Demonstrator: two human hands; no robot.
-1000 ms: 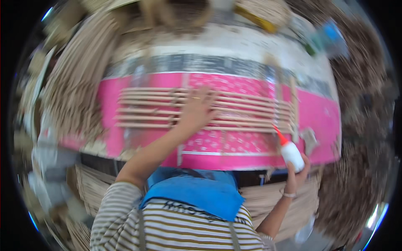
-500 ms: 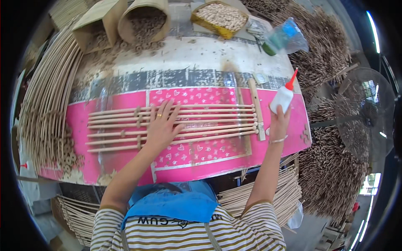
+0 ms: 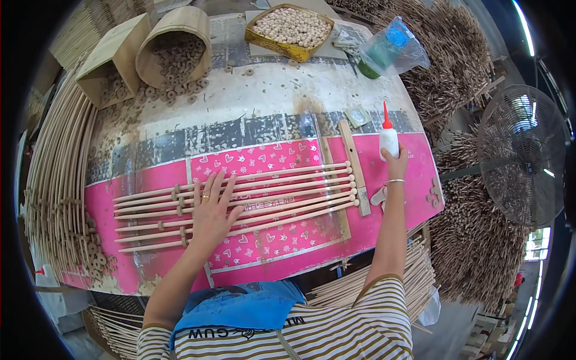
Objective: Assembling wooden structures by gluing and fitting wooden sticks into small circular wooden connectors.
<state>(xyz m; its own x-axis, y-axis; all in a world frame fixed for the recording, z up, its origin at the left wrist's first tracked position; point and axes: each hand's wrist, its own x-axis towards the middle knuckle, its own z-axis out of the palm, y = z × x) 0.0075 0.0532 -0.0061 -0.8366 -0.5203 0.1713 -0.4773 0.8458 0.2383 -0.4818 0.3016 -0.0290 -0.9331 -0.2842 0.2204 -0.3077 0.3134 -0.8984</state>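
Several thin wooden rods (image 3: 282, 207) lie side by side across the pink table cover, with small round balls on their right ends and wooden rings (image 3: 179, 210) threaded near their left ends. My left hand (image 3: 211, 207) rests flat on the rods just right of the rings, fingers spread. A notched wooden bar (image 3: 355, 168) stands crosswise along the ball ends. To its right, my right hand (image 3: 395, 162) grips a white squeeze bottle (image 3: 389, 143) with a red pointed nozzle, held upright over the pink cover. The bottle's base is partly hidden by my fingers.
Loose rings spill from a round wooden tub (image 3: 174, 48) and a square box (image 3: 114, 60) at the far left. A yellow tray (image 3: 288, 33) of wooden balls stands at the back. Rod bundles (image 3: 57, 162) line the left edge. A black fan (image 3: 525, 156) stands at right.
The squeeze bottle has turned from tilted to nearly upright in my right hand. My left hand stays flat on the rods. The whole view has shifted and turned slightly.
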